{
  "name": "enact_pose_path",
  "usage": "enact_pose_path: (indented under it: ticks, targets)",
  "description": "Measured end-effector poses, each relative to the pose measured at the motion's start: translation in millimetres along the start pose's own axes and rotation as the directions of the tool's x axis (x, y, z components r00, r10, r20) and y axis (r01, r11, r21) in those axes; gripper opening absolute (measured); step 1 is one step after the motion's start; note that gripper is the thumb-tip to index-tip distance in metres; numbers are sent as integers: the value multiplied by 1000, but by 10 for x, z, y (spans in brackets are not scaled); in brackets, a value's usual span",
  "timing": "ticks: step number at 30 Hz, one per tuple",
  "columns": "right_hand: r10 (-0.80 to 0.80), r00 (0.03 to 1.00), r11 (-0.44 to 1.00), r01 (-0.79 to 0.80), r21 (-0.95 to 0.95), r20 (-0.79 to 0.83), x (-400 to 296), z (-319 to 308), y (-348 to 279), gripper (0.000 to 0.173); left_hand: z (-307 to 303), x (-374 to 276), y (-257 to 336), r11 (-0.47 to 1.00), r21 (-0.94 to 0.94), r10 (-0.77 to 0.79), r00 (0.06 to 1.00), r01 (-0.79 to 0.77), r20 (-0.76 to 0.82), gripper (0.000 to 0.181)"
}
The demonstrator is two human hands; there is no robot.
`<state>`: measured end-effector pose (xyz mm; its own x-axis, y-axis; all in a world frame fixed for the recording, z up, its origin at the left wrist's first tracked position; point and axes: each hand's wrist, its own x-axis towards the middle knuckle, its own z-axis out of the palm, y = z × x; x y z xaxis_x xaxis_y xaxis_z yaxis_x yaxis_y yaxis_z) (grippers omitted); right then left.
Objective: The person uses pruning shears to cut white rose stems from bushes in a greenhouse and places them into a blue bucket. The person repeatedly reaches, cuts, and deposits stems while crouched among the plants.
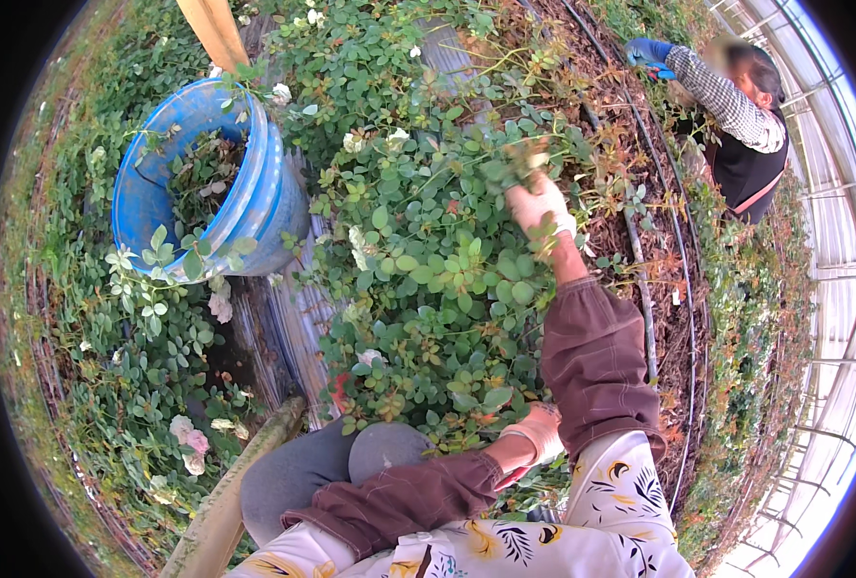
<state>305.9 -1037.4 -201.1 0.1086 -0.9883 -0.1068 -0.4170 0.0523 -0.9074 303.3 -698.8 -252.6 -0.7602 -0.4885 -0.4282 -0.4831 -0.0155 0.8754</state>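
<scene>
My right hand, in a pale work glove, reaches out over the rose bushes. Its fingers are closed around blurred rose stems with leaves and a pale bloom. My left hand, gloved too, is low among the leaves near my knees, beneath my right forearm. Leaves hide its fingers, and what it holds cannot be made out. Something red shows at its wrist edge, perhaps part of the glove. Maroon sleeve covers are on both forearms.
A blue plastic bucket with plant clippings stands tilted at left. Wooden poles rise above and below it. Black irrigation hoses run along the mulch at right. Beyond, a co-worker in blue gloves works near the greenhouse wall.
</scene>
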Motion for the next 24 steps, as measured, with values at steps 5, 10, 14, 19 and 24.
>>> enact_pose_path:
  ticks: [5, 10, 14, 19, 24]
  targets:
    - [128, 990, 888, -144, -437, -66, -138, 35, -840, 42, -195, -28, 126, 999, 16, -53, 998, 52, 45, 61]
    - [95, 902, 678, -369, -636, -421, 606, -515, -706, 57, -616, -68, 583, 990, 107, -114, 977, 96, 182, 73]
    - [203, 965, 355, -229, -906, -164, 773, -289, -901, 61, -316, 43, 295, 950, -61, -301, 951, 305, 72, 58]
    - [125, 891, 593, -419, -688, -435, 807, -504, -456, 39, -817, -220, 768, 904, 412, 29, 978, -113, 204, 39]
    - [-257, 951, 696, 59, -716, -173, 194, 62, -394, 29, -662, -78, 522, 962, 240, -176, 967, 130, 185, 83]
